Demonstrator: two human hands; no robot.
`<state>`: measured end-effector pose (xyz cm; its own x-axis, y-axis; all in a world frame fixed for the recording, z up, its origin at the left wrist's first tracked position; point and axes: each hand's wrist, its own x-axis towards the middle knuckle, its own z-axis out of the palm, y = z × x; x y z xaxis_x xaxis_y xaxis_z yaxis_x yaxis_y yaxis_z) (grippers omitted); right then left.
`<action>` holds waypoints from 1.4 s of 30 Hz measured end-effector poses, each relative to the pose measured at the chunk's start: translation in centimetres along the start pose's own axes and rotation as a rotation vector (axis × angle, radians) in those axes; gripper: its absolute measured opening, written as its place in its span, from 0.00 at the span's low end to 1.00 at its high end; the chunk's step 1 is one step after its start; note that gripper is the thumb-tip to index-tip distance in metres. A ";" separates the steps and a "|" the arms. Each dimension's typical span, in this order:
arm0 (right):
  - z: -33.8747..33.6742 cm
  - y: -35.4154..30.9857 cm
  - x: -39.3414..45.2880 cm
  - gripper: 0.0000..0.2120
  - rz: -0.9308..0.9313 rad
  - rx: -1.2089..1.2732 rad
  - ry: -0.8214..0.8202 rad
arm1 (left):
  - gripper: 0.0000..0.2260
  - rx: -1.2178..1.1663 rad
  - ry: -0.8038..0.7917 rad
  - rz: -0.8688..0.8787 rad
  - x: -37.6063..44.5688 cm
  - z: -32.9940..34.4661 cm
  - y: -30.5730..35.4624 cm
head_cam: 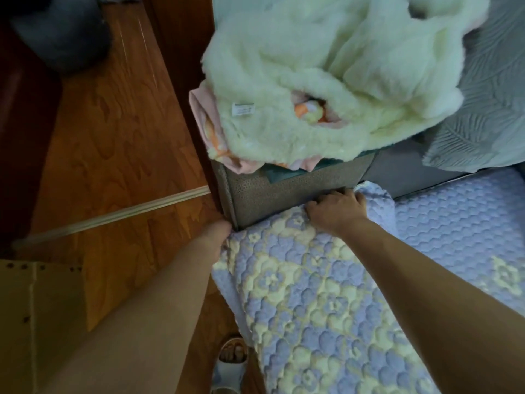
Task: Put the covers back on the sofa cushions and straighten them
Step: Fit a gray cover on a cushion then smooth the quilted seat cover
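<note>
A: Head view, only one. Surface first?

B: Wooden floor [113,143], reddish-brown, with a pale threshold strip [113,216] running across it on the diagonal. Sofa fills the right side. Grey armrest [284,189] stands at the end of the seat, and the quilted cover [312,294], lilac with cream flowers, lies over the seat cushion right up against the armrest base. It hangs over the front edge towards the floor.

A: Hands?

B: Right hand [336,207] sits at the seam where cover meets armrest, knuckles up, fingers curled down into the cover's bunched edge, gripping it. Left hand [218,234] is at the front corner of the armrest, touching the cover's corner; fingers hidden behind the fabric, can't tell whether they're clenched or loose.

A: Rest of the room?

B: Fluffy pale-green blanket [326,81] is heaped on top of the armrest, with a pink cloth [201,115] under it sticking out on the left. Grey textured throw [483,109] at upper right. Dark blurred shape [62,32] at top left, can't identify.

A: Containers?

B: Cardboard box [37,322] at lower left, only a flap and side showing, contents not visible. Slippered foot [231,356] at bottom, beside the cover's hanging edge.
</note>
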<state>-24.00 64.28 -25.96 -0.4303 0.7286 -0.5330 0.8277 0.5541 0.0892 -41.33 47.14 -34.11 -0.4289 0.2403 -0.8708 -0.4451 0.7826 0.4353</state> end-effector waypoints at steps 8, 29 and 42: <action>0.7 -0.4 -0.4 0.28 0.030 0.021 0.044 | 0.11 0.440 0.456 1.033 -12.1 3.0 -2.8; 25.7 28.1 -27.2 0.35 0.438 1.091 -0.250 | 0.27 1.215 0.599 0.746 -14.2 18.3 -3.9; 36.4 39.9 -40.6 0.36 0.334 1.667 -0.465 | 0.22 1.736 0.232 1.091 -27.7 35.7 -19.4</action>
<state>39.65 42.17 -31.41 -0.2977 0.3853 -0.8735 0.4318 -0.7616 -0.4832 7.21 45.81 -26.54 -0.0766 0.9298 -0.3601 0.9938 0.0421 -0.1026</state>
